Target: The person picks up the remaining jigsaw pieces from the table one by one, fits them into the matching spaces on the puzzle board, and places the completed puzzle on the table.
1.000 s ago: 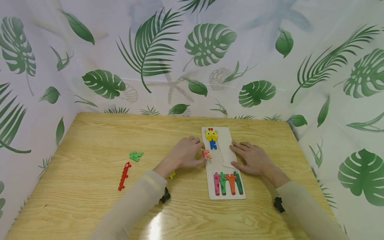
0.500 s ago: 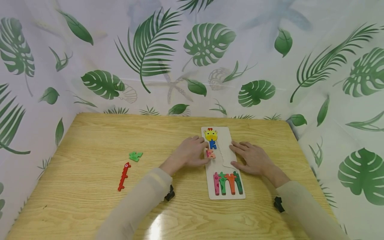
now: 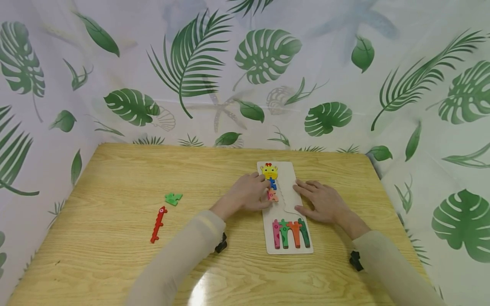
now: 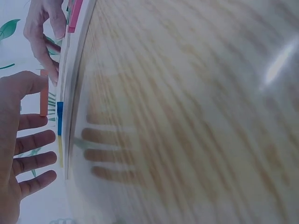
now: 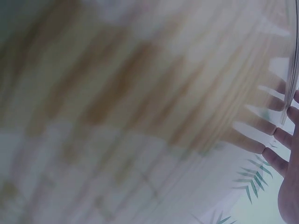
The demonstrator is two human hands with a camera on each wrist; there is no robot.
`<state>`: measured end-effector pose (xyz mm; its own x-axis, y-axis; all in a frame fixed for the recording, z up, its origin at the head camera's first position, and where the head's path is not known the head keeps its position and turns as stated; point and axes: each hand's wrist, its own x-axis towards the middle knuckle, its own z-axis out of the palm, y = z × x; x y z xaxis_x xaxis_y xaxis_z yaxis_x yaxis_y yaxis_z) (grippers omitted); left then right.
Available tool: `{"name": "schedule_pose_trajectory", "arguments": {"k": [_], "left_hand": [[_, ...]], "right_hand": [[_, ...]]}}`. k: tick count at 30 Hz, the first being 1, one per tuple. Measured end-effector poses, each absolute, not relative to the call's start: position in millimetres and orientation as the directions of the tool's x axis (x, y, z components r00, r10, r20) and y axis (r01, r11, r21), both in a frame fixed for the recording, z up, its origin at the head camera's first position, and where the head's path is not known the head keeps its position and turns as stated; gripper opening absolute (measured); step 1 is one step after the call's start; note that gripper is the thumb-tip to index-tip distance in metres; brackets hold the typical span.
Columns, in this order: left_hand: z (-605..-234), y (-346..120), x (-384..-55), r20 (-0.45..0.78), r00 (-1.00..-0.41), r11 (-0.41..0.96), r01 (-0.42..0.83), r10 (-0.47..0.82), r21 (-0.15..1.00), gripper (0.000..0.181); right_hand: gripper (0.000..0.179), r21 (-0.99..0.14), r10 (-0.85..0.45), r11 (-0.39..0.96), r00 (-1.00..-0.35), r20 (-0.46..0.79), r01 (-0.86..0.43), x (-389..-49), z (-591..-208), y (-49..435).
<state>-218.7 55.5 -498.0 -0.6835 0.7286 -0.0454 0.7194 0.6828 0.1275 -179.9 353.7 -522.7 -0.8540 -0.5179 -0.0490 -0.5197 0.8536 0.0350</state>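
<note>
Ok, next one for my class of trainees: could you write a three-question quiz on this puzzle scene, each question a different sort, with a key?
1. True or false: the left hand is pinching an orange-pink piece.
2. In the head view, what colour is the piece just below the giraffe head on the board? A) green B) blue C) red
3. How many pieces can be seen lying directly on the table in the head view?

Key:
1. True; the left wrist view shows it between thumb and finger.
2. B.
3. Two: the green piece and the red piece.
</note>
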Motion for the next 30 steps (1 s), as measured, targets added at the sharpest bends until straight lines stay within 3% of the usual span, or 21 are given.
{"name": "schedule_pose_trajectory", "arguments": {"k": [30], "left_hand": [[-507.0, 71.2, -227.2, -0.093, -0.697, 0.703, 0.709, 0.711, 0.053, 0.052]], "right_hand": [[0.077, 0.041, -0.528, 0.847, -0.848, -0.037, -0.530, -180.1, -523.7, 354.9]]}}
